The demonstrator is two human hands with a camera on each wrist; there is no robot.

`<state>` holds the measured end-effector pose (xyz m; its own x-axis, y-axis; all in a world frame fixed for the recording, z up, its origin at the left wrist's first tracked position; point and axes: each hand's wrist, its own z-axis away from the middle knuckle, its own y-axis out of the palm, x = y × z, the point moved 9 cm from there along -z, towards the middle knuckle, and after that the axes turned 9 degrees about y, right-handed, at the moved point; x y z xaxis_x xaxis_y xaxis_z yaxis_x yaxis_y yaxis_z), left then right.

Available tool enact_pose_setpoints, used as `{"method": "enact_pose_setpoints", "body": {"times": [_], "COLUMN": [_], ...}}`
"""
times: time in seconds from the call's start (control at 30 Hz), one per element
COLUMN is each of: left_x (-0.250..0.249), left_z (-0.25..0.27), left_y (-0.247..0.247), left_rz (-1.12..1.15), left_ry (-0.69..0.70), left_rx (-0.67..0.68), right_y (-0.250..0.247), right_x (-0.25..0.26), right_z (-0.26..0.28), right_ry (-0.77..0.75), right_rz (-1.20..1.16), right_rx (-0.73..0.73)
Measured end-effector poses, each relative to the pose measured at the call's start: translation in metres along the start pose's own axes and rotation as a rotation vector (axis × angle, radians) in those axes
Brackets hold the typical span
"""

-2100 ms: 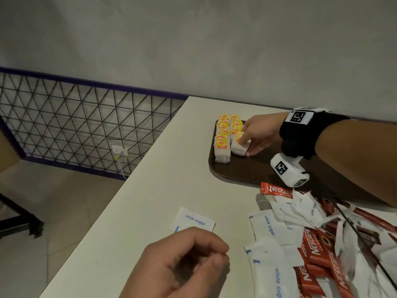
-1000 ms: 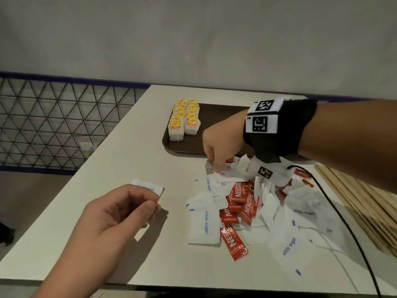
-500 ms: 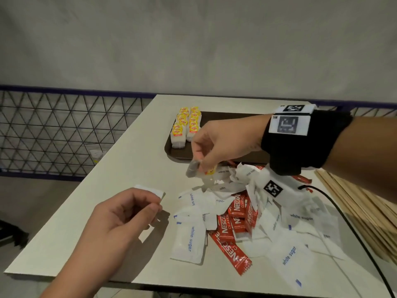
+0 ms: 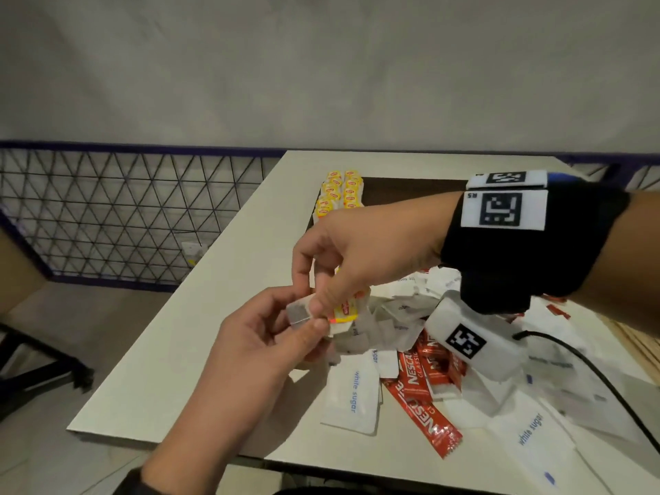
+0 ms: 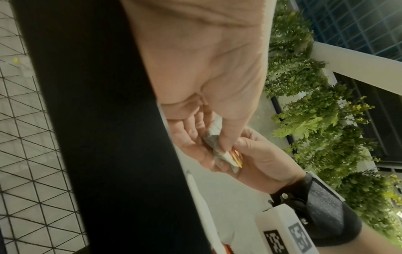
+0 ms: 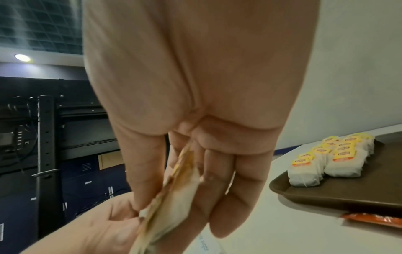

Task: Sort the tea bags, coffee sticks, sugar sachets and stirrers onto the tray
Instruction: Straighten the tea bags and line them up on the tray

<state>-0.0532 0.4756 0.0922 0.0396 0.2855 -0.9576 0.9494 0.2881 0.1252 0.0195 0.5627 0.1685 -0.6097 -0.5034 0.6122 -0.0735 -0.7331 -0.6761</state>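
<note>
The tea bag (image 4: 314, 312) is hanging above the table (image 4: 221, 309), near the pile (image 4: 410, 351), and both hands are pinching it: right hand (image 4: 360, 251) at the yellow tag, left hand (image 4: 264, 348) on the pouch. It is looking light, soft and tearable, so gripping the pouch edges seems best. Bagged rows are sitting on the tray (image 4: 410, 191) beyond; mesh railing (image 4: 125, 216) is running along the left.

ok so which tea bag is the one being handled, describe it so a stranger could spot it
Start at the white table, near the heap of sugar sachets. Above its left edge the left hand and right hand meet, pinching one tea bag. Unlike the rows on the tray, it is held in the air.
</note>
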Motion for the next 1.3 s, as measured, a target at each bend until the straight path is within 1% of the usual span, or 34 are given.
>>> {"method": "enact_pose_setpoints", "body": {"times": [0.1,0.2,0.37,0.5,0.7,0.9,1.0,1.1,1.17,1.23,1.3], "left_x": [0.004,0.005,0.010,0.012,0.007,0.010,0.013,0.010,0.006,0.005,0.007], "left_z": [0.000,-0.001,-0.001,0.002,-0.001,-0.002,-0.002,-0.002,-0.002,-0.002,-0.002], "left_y": [-0.007,-0.015,-0.013,-0.015,-0.022,-0.023,-0.022,-0.024,-0.025,-0.025,-0.025], "left_rz": [0.200,0.275,0.360,0.392,0.275,0.256,0.258,0.180,0.117,0.078,0.064], "left_ry": [-0.039,-0.044,-0.078,-0.077,-0.016,-0.010,-0.021,0.012,0.047,0.064,0.056], "left_rx": [-0.106,-0.172,-0.195,-0.200,-0.192,-0.189,-0.176,-0.166,-0.144,-0.115,-0.101], "right_y": [-0.004,-0.007,-0.010,-0.007,-0.016,-0.025,-0.027,-0.028,-0.024,-0.014,-0.002], "right_x": [-0.009,-0.018,-0.019,-0.012,-0.006,-0.010,-0.016,-0.022,-0.022,-0.018,-0.014], "right_z": [-0.001,0.001,0.002,0.003,0.008,0.018,0.024,0.031,0.035,0.036,0.036], "right_ry": [0.043,0.076,0.075,0.073,0.053,0.056,0.077,0.112,0.121,0.117,0.105], "right_rz": [-0.126,-0.213,-0.304,-0.341,-0.351,-0.331,-0.316,-0.252,-0.135,-0.027,0.018], "right_rx": [0.006,0.032,-0.002,-0.013,-0.126,-0.222,-0.252,-0.278,-0.258,-0.192,-0.122]}}
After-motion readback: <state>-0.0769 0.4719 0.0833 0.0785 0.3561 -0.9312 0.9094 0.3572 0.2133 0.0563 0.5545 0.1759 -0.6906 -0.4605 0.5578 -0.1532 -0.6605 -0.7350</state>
